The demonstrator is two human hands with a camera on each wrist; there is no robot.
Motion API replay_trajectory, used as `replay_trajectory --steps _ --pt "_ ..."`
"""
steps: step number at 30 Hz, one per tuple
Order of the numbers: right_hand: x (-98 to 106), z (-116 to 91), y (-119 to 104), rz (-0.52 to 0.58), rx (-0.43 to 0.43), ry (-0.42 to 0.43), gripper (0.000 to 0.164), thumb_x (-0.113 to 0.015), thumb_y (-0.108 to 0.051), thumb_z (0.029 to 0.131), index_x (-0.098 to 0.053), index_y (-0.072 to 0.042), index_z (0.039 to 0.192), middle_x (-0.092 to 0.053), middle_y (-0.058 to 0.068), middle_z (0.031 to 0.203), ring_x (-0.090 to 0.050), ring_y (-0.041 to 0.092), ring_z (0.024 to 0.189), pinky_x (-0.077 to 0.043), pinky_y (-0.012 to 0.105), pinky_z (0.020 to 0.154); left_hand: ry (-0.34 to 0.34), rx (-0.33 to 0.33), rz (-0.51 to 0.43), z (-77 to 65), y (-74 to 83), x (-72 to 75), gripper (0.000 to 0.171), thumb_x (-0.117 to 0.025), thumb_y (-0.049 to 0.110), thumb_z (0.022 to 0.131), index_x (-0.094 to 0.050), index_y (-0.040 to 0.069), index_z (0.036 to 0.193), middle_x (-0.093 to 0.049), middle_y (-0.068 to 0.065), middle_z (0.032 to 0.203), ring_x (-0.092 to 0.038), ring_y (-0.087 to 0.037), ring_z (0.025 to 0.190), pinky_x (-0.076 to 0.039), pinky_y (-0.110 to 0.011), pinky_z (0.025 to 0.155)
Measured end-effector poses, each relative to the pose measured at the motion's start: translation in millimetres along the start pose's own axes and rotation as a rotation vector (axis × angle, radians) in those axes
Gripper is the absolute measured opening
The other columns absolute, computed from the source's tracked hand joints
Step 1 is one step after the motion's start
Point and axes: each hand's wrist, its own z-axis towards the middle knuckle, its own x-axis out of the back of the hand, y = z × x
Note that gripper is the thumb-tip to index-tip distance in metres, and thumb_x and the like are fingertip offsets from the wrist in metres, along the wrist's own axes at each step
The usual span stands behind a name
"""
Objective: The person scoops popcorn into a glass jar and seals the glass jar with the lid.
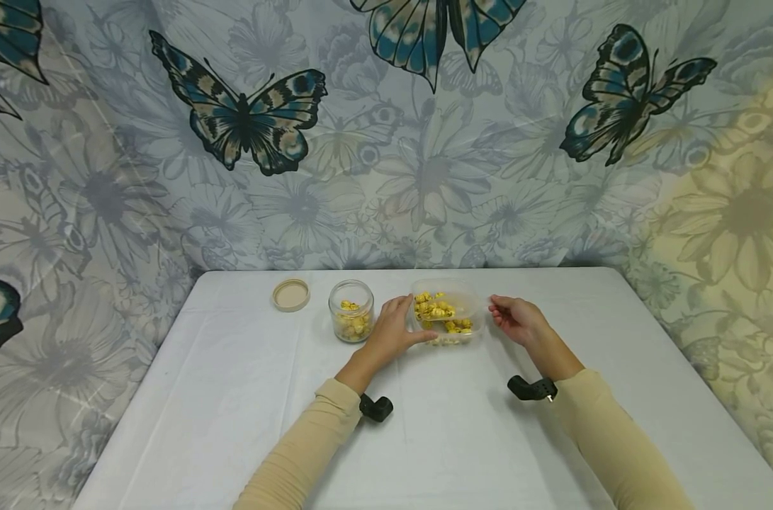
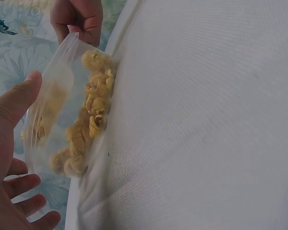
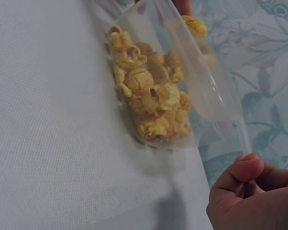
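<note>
A clear plastic box (image 1: 465, 338) on the table holds yellow popcorn (image 1: 458, 326). My left hand (image 1: 391, 329) rests at its left end, thumb (image 2: 26, 96) along the near side, the loosely spread fingers (image 2: 20, 186) at the other side. To the box's right, my right hand (image 1: 516, 320) pinches the slim transparent handle (image 3: 244, 138) of what looks like a clear spoon. The handle slants over the rim to the fingertips (image 3: 251, 167). Pieces of popcorn (image 1: 432, 306) lie above the others in the box. Left of my left hand stands a glass jar (image 1: 336, 322), partly filled with popcorn.
A round, gold-rimmed jar lid (image 1: 290, 295) lies to the left of the jar. White cloth (image 1: 450, 432) covers the table, whose far edge meets a wall hanging (image 1: 424, 184) printed with flowers and butterflies.
</note>
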Motion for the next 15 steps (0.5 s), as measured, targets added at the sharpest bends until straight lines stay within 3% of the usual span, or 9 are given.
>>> replay_trajectory --steps 15 --pt "-0.4 -0.6 -0.5 0.0 0.004 -0.003 0.034 -0.043 -0.007 0.103 -0.065 -0.007 0.076 -0.063 0.002 0.068 -0.054 0.007 0.061 -0.047 0.017 0.056 0.008 -0.011 0.017 -0.5 1.3 0.9 0.099 -0.071 0.059 0.08 -0.028 0.011 0.154 -0.035 -0.013 0.154 -0.03 -0.032 0.145 -0.033 -0.048 0.116"
